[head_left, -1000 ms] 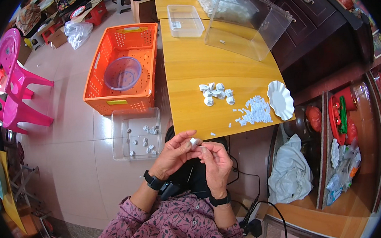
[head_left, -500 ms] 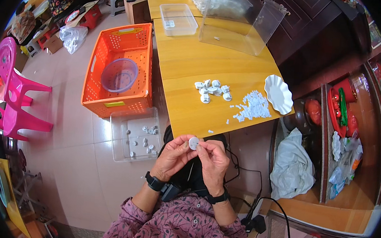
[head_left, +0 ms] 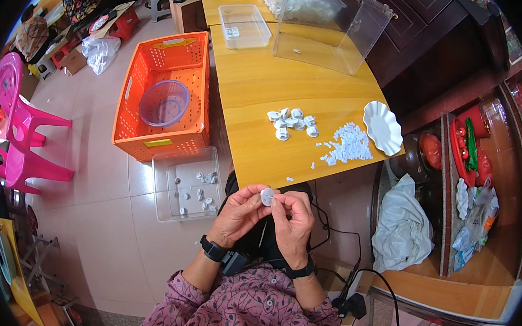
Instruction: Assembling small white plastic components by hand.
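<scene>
"What's on the left?"
"Pink chair (head_left: 28, 117), then a broad run of floor (head_left: 93, 150) before the orange crate (head_left: 176, 145)."
"Hands?"
"Just off the desk (head_left: 252, 79)'s near edge: left hand (head_left: 235, 215), grip clamped on the white disc (head_left: 266, 195); right hand (head_left: 293, 222), grip together at its right side, contents unclear."
"Beyond?"
"White pegs (head_left: 351, 144), then a scalloped dish (head_left: 382, 128) at the right edge"

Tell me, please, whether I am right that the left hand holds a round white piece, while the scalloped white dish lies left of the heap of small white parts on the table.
Not quite: the head view shows the scalloped white dish to the right of the heap of small white parts on the table. The left hand does hold a round white piece.
</scene>
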`<state>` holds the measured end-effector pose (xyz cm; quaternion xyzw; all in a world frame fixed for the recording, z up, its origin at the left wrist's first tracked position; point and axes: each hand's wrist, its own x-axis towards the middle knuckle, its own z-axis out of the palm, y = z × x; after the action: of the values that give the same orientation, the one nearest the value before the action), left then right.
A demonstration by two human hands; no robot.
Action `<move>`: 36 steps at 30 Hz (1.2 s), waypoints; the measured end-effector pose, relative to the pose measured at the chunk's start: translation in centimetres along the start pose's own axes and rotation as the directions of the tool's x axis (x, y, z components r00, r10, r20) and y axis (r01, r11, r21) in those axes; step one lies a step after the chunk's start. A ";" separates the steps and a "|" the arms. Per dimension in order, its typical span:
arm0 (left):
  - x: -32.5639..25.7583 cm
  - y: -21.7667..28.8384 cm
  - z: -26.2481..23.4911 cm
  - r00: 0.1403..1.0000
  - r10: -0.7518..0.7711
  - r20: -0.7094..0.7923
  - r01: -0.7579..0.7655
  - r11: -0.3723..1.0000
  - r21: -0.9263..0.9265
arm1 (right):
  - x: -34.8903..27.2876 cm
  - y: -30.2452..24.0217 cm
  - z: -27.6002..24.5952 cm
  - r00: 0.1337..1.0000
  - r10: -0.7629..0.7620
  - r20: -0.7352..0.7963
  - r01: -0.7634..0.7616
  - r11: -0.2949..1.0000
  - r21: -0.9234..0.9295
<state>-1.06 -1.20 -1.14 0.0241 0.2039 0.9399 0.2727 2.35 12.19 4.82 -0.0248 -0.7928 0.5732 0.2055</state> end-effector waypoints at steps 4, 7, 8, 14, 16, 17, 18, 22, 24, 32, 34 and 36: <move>0.0 0.0 0.0 1.000 0.001 -0.007 -0.001 1.000 0.009 | 0.0 -0.3 0.1 1.000 -0.001 -0.001 0.001 1.000 -0.008; 0.0 0.1 0.2 1.000 0.000 -0.014 0.000 1.000 0.011 | 0.1 -0.3 0.1 1.000 -0.012 0.002 0.012 1.000 -0.022; 0.0 0.1 0.1 1.000 0.001 -0.013 -0.001 1.000 0.012 | 0.1 -0.3 0.1 1.000 -0.018 0.004 0.018 0.999 -0.031; 0.0 0.0 0.3 0.999 0.005 -0.039 -0.003 0.999 0.042 | 0.2 -0.6 -0.1 1.000 -0.019 0.016 0.020 0.997 -0.072; -0.1 0.1 0.2 0.999 0.005 -0.043 -0.003 0.999 0.043 | 0.1 -0.7 0.0 0.999 -0.027 0.017 0.029 0.996 -0.087; -0.2 0.2 0.2 0.999 0.006 -0.042 -0.004 0.999 0.040 | 0.1 -0.7 0.1 0.999 -0.044 0.022 0.046 0.993 -0.108; -0.2 0.1 0.3 0.999 0.009 -0.043 -0.007 0.999 0.038 | 0.1 -0.7 0.1 0.998 -0.059 0.025 0.062 0.990 -0.125; -0.2 0.0 0.4 0.999 0.015 -0.043 -0.012 0.998 0.056 | 0.0 -0.3 0.0 0.997 -0.075 0.023 0.078 0.987 -0.140; -0.1 0.0 0.4 0.999 0.012 -0.040 -0.011 0.999 0.030 | 0.0 -0.3 0.0 0.994 -0.102 0.037 0.107 0.979 -0.176; -0.1 0.1 -0.2 1.000 -0.005 -0.012 0.004 0.995 -0.097 | 0.0 -0.4 0.1 0.999 -0.042 0.013 0.043 0.997 -0.064; -0.1 0.1 -0.3 1.000 0.000 0.009 0.001 0.994 -0.107 | 0.0 -0.5 0.1 0.999 -0.046 0.015 0.047 0.997 -0.063; -0.1 0.1 -0.2 1.000 0.005 0.014 -0.003 0.994 -0.110 | 0.0 -0.7 0.2 0.999 -0.042 0.023 0.043 0.996 -0.077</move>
<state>-1.07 -1.45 -1.26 0.0163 0.1499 0.9501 0.2731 2.42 11.81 5.40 -0.0096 -0.8169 0.5380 0.2078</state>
